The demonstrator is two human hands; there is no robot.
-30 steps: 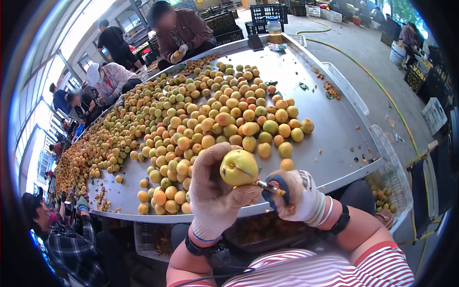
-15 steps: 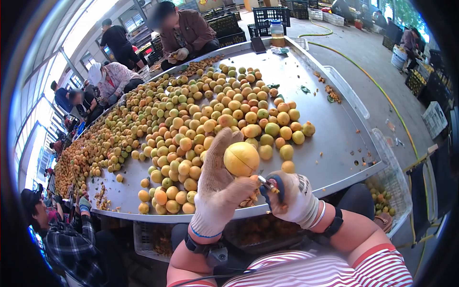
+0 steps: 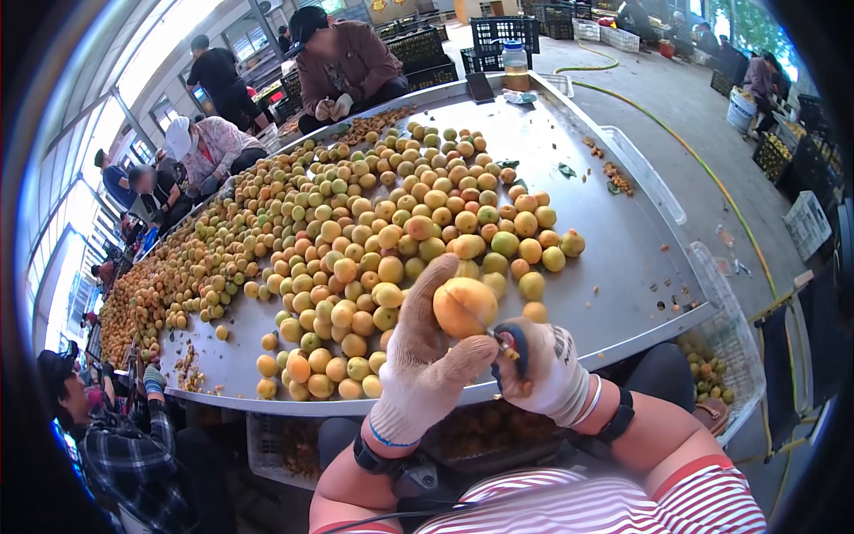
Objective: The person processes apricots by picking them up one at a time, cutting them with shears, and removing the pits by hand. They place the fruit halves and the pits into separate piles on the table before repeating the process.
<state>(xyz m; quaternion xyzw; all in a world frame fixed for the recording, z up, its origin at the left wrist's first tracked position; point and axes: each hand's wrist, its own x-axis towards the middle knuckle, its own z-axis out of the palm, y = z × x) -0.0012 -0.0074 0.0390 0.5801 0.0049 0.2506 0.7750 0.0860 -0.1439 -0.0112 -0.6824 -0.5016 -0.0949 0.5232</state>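
My left hand, in a cream work glove with tan fingers, holds a large yellow-orange apricot between thumb and fingers. My right hand, also gloved, is closed round a small hand tool with dark blue handles; its metal tip points at the apricot's lower right side and appears to touch it. The tool's exact kind is not clear. Just beyond my hands, many yellow, orange and greenish apricots lie spread over a metal table.
Plastic crates with fruit stand under the near table edge and at the right. A jar and a dark flat object sit at the far corner. Co-workers line the left and far sides. A yellow hose crosses the floor.
My left hand has carried the apricot slightly right and down, against the tool's tip, and its thumb has shifted right. Across the table, a co-worker's hands have moved a little.
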